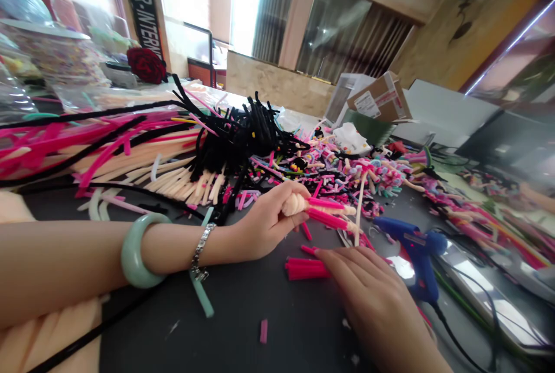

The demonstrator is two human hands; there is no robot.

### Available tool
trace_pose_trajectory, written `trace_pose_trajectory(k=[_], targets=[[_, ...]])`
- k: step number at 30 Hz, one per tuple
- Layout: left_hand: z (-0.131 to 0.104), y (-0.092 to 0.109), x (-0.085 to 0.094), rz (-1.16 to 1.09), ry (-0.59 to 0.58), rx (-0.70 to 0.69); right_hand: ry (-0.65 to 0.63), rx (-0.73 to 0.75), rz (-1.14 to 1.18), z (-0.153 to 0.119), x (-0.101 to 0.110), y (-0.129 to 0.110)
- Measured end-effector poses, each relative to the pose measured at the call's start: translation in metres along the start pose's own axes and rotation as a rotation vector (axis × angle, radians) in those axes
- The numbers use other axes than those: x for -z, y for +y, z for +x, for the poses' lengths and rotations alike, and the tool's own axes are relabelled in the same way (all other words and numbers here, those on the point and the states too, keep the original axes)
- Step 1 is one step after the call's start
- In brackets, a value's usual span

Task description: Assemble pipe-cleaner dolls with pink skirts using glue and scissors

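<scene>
My left hand, with a green bangle and a silver bracelet on its wrist, is closed around a small figure made of fuzzy stems. The figure has a wound cream ball at one end and pink limbs with cream tips pointing right. A long cream stem stands beside the tips. Lower right, my right hand lies over the table, its fingertips at a bundle of short pink pieces; its thumb and palm side are hidden, so its grip is unclear.
A blue glue gun lies right of my right hand, its cord running down. Piles of cream, pink and black stems and coloured pieces cover the back of the dark table. A cardboard box and a spool stand behind.
</scene>
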State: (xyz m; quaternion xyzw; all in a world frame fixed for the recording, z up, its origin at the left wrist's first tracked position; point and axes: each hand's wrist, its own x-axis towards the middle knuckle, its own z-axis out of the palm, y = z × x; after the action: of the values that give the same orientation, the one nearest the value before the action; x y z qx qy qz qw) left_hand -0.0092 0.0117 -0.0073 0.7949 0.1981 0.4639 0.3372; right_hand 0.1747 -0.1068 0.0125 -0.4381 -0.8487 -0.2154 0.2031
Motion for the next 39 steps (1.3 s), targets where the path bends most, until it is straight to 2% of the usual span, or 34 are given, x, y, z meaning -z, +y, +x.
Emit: trace_pose_trajectory(k=[7,15,18,20,23,25,28,33,39], targets=[[0.000,0.002,-0.001,-0.077,-0.048,0.018,0.008,-0.010,-0.011,0.002,0.002,-0.001],[0.000,0.003,0.000,-0.079,-0.070,0.025,-0.122,-0.075,-0.131,-0.002,0.002,0.002],[0.000,0.003,0.000,-0.080,-0.071,0.007,-0.135,-0.115,-0.077,-0.005,0.002,0.005],[0.000,0.003,0.000,-0.089,-0.073,-0.022,-0.071,-0.159,-0.007,-0.006,0.001,0.006],[0.001,0.002,0.000,-0.043,-0.068,-0.098,0.120,-0.223,0.030,-0.006,0.002,0.007],[0.001,0.002,0.000,0.013,-0.065,-0.151,0.201,-0.253,0.026,-0.006,0.003,0.006],[0.001,0.004,0.001,0.032,-0.075,-0.175,0.234,-0.271,0.040,-0.004,0.005,0.007],[-0.001,0.006,0.002,-0.074,-0.131,-0.128,0.268,-0.308,0.068,-0.002,0.004,0.008],[-0.003,0.005,0.003,0.004,-0.162,-0.134,0.324,-0.304,0.066,0.003,0.004,0.006]])
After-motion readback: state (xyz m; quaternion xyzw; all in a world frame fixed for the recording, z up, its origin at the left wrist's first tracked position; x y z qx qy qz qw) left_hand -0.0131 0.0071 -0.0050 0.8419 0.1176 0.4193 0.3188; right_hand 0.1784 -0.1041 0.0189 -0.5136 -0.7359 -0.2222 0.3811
